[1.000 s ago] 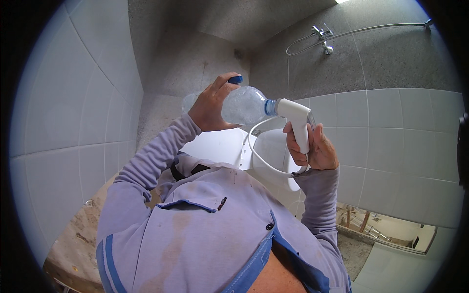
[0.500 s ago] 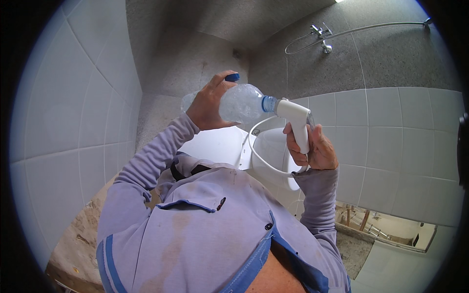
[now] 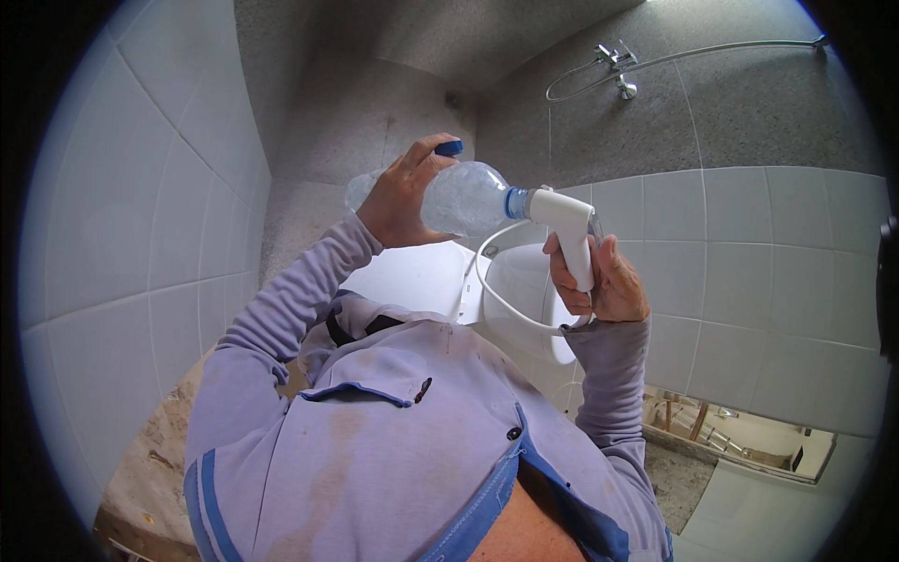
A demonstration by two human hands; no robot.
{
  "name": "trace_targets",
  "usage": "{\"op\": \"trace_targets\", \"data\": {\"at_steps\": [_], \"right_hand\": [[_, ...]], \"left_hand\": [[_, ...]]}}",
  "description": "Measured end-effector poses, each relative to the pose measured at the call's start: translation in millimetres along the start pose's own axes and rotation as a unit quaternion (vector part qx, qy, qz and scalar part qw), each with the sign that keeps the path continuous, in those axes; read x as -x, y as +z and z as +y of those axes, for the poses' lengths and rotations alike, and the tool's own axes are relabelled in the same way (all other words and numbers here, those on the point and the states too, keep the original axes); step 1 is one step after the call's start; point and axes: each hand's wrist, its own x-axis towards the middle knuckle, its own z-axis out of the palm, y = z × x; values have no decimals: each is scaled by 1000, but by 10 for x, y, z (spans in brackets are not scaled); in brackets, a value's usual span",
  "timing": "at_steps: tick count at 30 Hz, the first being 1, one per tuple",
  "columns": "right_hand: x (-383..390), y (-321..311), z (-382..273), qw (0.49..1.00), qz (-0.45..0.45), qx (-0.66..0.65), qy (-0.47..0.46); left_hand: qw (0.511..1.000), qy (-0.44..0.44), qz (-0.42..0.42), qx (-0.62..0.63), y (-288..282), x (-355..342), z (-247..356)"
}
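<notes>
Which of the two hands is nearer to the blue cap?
Left. The left hand holds the blue cap at its fingertips, while gripping the clear bottle. The right hand is farther, lower right in the picture, around the handle of the white sprayer.

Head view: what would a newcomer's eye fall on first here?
First, the clear plastic bottle at picture centre, held sideways in the left hand, with a blue cap at that hand's fingertips. Next, the white sprayer in the right hand, its head at the bottle's mouth. Then the chrome shower mixer on the dark grey wall at upper right.
</notes>
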Motion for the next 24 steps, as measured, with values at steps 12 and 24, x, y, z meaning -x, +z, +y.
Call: {"op": "trace_targets", "data": {"at_steps": [12, 24], "right_hand": [[-57, -107, 33, 1000, 1, -10, 7], [-201, -215, -77, 978, 132, 93, -131]], "left_hand": [[1000, -4, -7, -8, 44, -34, -61], [999, -48, -1, 14, 164, -87, -123]]}}
